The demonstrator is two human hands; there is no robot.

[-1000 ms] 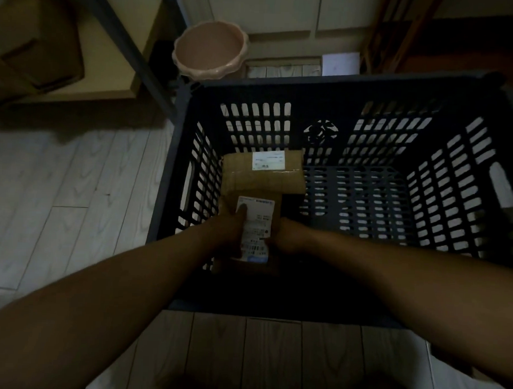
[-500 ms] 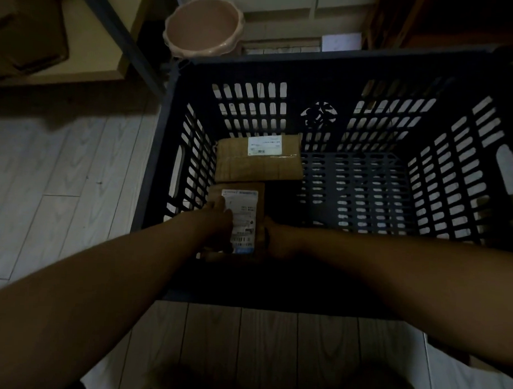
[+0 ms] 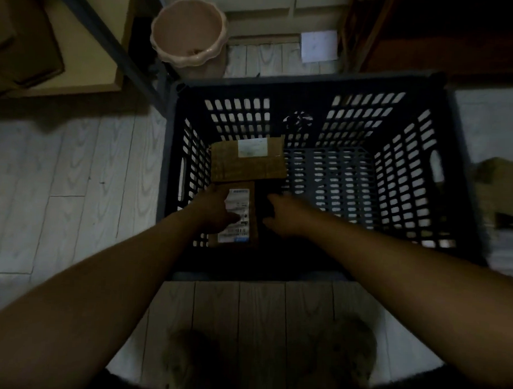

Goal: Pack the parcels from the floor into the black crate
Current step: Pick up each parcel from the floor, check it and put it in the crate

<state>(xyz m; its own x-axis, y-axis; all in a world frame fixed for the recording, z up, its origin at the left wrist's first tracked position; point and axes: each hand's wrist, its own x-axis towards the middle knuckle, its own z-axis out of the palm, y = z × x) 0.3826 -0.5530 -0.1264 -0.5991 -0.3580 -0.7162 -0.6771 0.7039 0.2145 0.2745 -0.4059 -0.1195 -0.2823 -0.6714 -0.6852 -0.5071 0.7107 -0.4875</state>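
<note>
The black crate [image 3: 453, 178] stands on the floor in front of me. Two brown cardboard parcels with white labels lie on its bottom along the left wall. The far parcel [image 3: 247, 168] lies crosswise. The near parcel [image 3: 253, 211] lies lengthwise just in front of it. My left hand [image 3: 214, 211] rests on top of the near parcel's left part, thumb across the label. My right hand [image 3: 286, 215] hovers just right of that parcel with relaxed fingers and holds nothing.
Another cardboard parcel [image 3: 500, 185] sits on the floor right of the crate. A pink bin [image 3: 188, 32] and a white sheet [image 3: 318, 46] lie beyond the crate. A metal shelf leg [image 3: 115, 49] and a shelf board stand at the far left. The crate's right half holds nothing.
The near parcel has been set down flat in the crate. My right hand has let go of its right edge and moved a little to the right. My left hand stays on it.
</note>
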